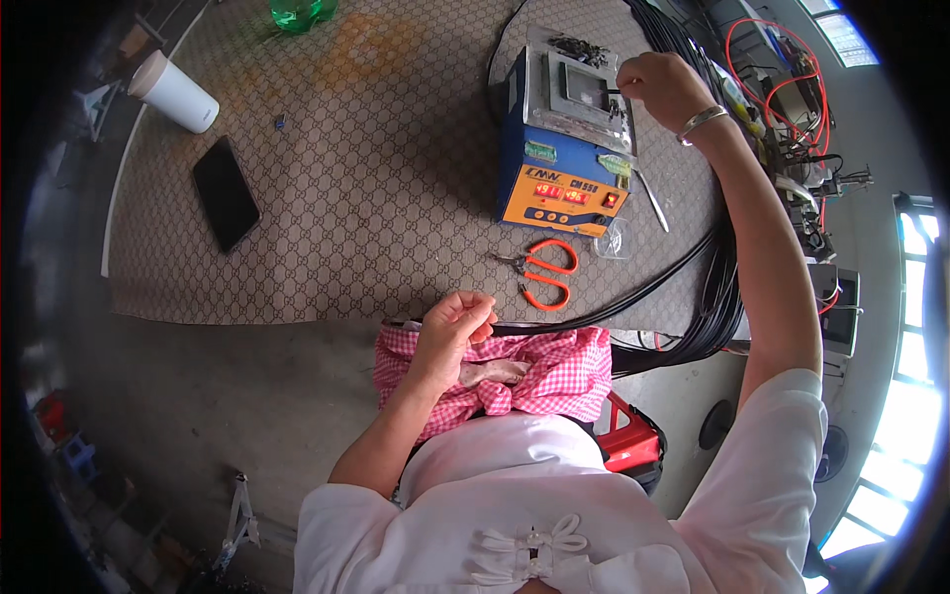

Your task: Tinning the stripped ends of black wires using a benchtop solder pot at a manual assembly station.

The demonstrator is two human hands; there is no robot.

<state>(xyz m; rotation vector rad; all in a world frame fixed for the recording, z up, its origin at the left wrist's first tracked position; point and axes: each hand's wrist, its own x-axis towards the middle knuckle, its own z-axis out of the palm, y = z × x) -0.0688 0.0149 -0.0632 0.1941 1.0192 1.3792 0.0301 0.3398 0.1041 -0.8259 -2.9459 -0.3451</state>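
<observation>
While my right hand (668, 89) bunches at the blue unit (570, 163), I can't tell what's pinched.
Left hand (453, 332) curled, contents unclear; orange-handled scissors (550, 266) ahead-right.

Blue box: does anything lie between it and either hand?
Yes, for the left hand: the scissors lie between it and the box, though probably low enough to reach over. For the right hand, at the box's top, nothing visible.

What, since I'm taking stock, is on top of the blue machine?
On the machine: a metal plate, square frame, and dark bits toward the far end. The right hand covers part of the plate's right edge, hiding what's there.
</observation>
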